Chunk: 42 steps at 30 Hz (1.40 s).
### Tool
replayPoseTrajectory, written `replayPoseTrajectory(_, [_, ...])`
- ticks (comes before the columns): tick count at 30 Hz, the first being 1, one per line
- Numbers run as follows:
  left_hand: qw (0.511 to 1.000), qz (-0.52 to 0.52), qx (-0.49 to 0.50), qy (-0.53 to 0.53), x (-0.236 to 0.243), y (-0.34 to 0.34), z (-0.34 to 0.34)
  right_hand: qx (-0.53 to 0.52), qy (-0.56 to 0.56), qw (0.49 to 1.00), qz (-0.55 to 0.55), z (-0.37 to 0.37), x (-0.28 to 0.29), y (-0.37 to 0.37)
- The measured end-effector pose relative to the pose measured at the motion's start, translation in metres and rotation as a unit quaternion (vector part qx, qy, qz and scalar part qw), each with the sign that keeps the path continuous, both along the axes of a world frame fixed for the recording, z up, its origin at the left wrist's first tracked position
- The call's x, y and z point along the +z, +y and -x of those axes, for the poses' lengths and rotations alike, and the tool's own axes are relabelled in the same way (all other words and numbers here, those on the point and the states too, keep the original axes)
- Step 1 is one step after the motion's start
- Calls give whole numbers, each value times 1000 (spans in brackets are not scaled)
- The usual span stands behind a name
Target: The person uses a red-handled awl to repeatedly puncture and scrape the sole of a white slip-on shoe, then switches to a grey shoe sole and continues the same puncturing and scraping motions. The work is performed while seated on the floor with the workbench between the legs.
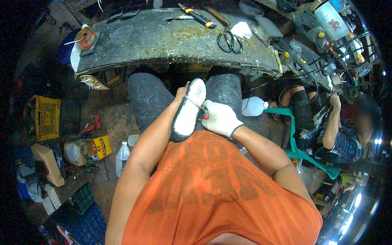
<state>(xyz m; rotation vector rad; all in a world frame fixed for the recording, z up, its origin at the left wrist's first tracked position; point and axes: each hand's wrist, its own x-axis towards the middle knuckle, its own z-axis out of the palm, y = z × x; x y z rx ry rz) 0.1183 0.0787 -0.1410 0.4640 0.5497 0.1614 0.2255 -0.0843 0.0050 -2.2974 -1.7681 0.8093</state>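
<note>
Cluttered and dim, the workshop held a long, glue-stained surface (163, 41) at twelve o'clock, carrying one pair of black scissors (229, 41), one utility knife (198, 17) with an orange-and-black handle, and one open tin (86, 38) at its eleven o'clock end. Below it, over the person's knees, a single shoe sole (188, 110) lay tilted, heel toward the body: a pale, off-white insole face ringed by a dark rim, toe rounded and pointing to twelve o'clock. The bare left hand (182, 92) gripped the sole's toe end from behind, fingers mostly hidden. The right hand (219, 118), in one white knit glove with a green cuff, was closed around a thin tool (197, 105) with a red handle end, its tip touching the sole's edge. One white plastic jug (253, 106) sat at three o'clock of the hands, another jug (121, 157) on the floor at eight o'clock. One yellow crate (47, 117) stood at nine o'clock. A second person (339, 134) sat at three o'clock.
</note>
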Motion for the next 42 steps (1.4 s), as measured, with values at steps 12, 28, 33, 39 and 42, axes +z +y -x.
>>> replayPoseTrajectory(12, [1000, 16, -19, -11, 1, 4, 2, -7, 6, 1000, 10, 0, 7, -2])
replayPoseTrajectory(28, [993, 87, -59, -55, 6, 11, 5, 92, 70, 993, 12, -9, 19, -12])
replayPoseTrajectory(33, [991, 69, -106, -38, 41, 19, 25, -152, 170, 971, -76, -43, 16, -34])
replayPoseTrajectory(39, [982, -83, -120, 123, 96, 0, 61, -501, 444, 725, -164, -80, 1, -68])
replayPoseTrajectory(42, [986, -92, -102, 97, 105, -2, 67, -513, 481, 691, -165, -80, -5, -76])
